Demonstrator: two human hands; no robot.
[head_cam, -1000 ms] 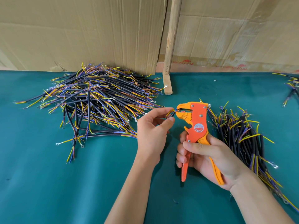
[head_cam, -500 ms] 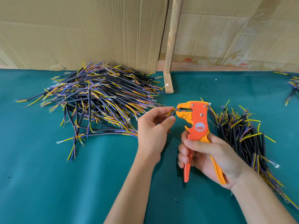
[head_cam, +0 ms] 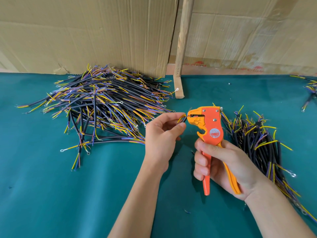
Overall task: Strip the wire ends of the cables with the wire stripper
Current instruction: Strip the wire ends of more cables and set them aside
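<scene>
The cable looked light and bendy, so it was best held close to its end. In the middle of the frame, the left hand pinched it there, with a thin wire poked into the mouth of the orange wire stripper. The right hand was curled around the handles, which looked partly squeezed. More cables lay piled at the upper left.

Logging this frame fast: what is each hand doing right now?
Left hand: pinches a cable end at the tool's mouth.
Right hand: grips the wire stripper handles.
</scene>
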